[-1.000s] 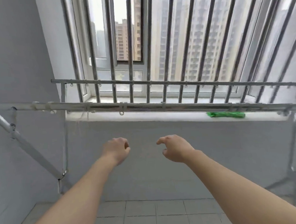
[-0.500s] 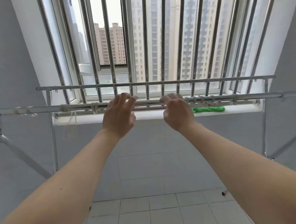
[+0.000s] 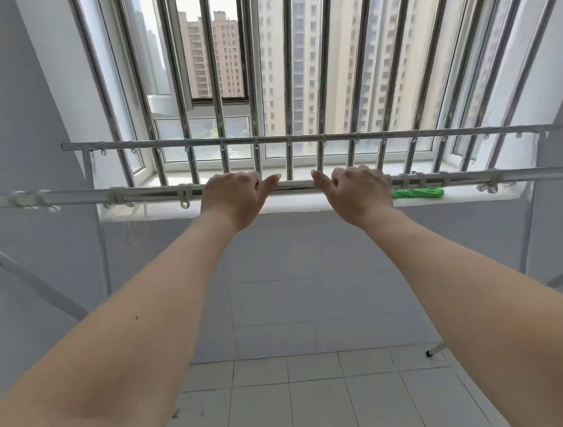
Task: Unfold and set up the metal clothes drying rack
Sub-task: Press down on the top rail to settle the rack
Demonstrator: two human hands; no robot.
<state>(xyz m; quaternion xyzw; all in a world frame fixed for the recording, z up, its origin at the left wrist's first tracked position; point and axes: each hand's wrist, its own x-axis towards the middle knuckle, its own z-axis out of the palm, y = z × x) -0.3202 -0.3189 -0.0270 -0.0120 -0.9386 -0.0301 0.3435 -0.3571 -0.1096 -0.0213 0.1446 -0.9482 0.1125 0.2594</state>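
Note:
The metal drying rack stands in front of a barred window. Its near top rail (image 3: 148, 194) runs across the whole view at chest height, with white clips and small rings on it. A far rail (image 3: 302, 137) runs parallel, higher and closer to the window. My left hand (image 3: 235, 199) and my right hand (image 3: 354, 193) both grip the near rail near its middle, fingers curled over the top, thumbs pointing toward each other. A slanted leg (image 3: 32, 285) shows at the left, and another leg's foot (image 3: 435, 349) at the right.
A green bundle (image 3: 417, 193) lies on the white windowsill (image 3: 175, 212) behind the rail. Vertical steel window bars (image 3: 254, 84) stand beyond. Grey walls close in at both sides, and pale floor tiles (image 3: 316, 401) lie below.
Both hands rose from below the rail, reached it, and closed over the near rail. The view shifted so the rail now sits level across the frame.

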